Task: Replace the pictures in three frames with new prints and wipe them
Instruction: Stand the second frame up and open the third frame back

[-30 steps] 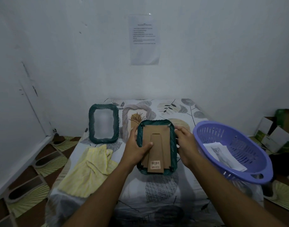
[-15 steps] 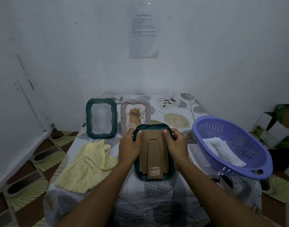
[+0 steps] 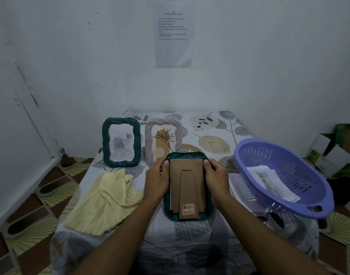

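Now: face-down green frame (image 3: 188,187) over tabletop (image 3: 190,235), cardboard back and stand up; resting or lifted, cannot tell. Left hand (image 3: 156,181) grip curled round upper left corner, right hand (image 3: 216,179) grip curled round upper right corner. Frame's lower half extends toward person, below both grips. Yellow cloth (image 3: 104,199) left; purple basket (image 3: 285,161) holding cat print (image 3: 269,179) right.
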The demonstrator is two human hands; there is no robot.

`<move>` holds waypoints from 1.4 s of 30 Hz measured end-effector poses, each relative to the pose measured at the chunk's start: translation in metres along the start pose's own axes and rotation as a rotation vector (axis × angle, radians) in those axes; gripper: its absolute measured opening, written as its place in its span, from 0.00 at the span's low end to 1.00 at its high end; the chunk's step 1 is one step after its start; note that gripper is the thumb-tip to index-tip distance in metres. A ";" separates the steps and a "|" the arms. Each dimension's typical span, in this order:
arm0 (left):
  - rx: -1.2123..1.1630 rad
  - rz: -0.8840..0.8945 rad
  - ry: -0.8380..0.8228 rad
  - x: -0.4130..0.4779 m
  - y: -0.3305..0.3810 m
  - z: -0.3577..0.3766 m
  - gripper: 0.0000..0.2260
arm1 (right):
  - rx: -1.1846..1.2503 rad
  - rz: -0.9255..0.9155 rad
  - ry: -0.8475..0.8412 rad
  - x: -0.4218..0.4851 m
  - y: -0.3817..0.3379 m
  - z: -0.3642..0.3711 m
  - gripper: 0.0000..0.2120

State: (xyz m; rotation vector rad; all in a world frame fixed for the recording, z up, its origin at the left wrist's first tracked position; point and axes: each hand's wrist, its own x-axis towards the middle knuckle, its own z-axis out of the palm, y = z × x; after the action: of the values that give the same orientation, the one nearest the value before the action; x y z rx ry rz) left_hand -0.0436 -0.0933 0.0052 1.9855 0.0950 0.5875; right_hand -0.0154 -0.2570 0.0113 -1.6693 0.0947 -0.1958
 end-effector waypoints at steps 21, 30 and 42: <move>-0.179 -0.154 -0.052 0.001 -0.014 -0.007 0.09 | -0.014 0.109 -0.311 -0.014 0.008 -0.036 0.28; -0.328 -0.214 -0.411 -0.013 -0.002 -0.020 0.40 | -0.008 0.126 -0.456 -0.013 -0.004 -0.050 0.41; -0.411 -0.253 -0.487 -0.021 -0.011 -0.022 0.35 | -0.077 0.069 -0.463 -0.021 0.000 -0.050 0.40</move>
State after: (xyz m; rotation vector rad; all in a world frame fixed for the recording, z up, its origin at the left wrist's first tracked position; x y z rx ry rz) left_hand -0.0694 -0.0765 -0.0039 1.6293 -0.0706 -0.0499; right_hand -0.0453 -0.3019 0.0142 -1.7455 -0.1906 0.2512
